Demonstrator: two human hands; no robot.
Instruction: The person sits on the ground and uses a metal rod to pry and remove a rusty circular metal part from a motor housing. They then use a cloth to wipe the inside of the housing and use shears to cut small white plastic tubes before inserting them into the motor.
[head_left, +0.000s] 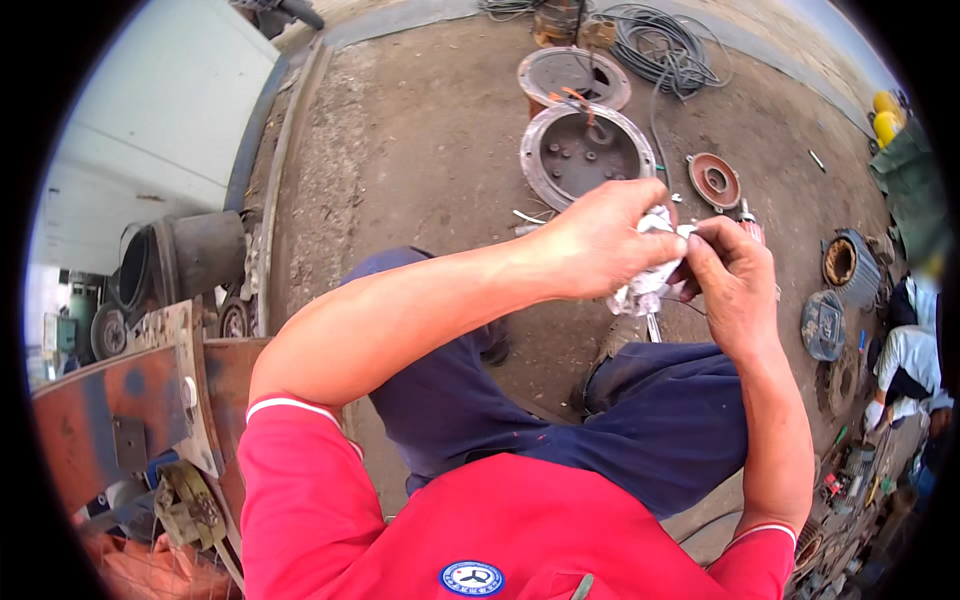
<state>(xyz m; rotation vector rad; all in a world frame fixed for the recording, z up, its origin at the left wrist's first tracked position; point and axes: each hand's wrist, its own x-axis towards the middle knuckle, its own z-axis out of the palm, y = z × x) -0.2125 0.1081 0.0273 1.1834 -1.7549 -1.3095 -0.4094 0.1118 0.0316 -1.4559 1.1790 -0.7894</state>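
My left hand (608, 240) is closed around a crumpled white rag (640, 292), or possibly paper. Opposite it, my right hand (735, 275) has thumb and fingers pinched at the rag's right edge, where a small white end shows between the hands. Below the bundle a thin metal shaft (654, 327) points down toward my knee; its upper part is hidden. Just beyond the hands lies a round metal housing (533, 165) with a bolted inside and orange wires. A red and white tube (750, 222) stands behind my right fingers.
A second round housing (528, 70) and a coil of black cable (660, 45) lie farther off. To the right are a reddish ring-shaped cover (714, 182), a motor body (852, 268) and another person's gloved hand (874, 414). A rusty steel beam (110, 410) runs along my left.
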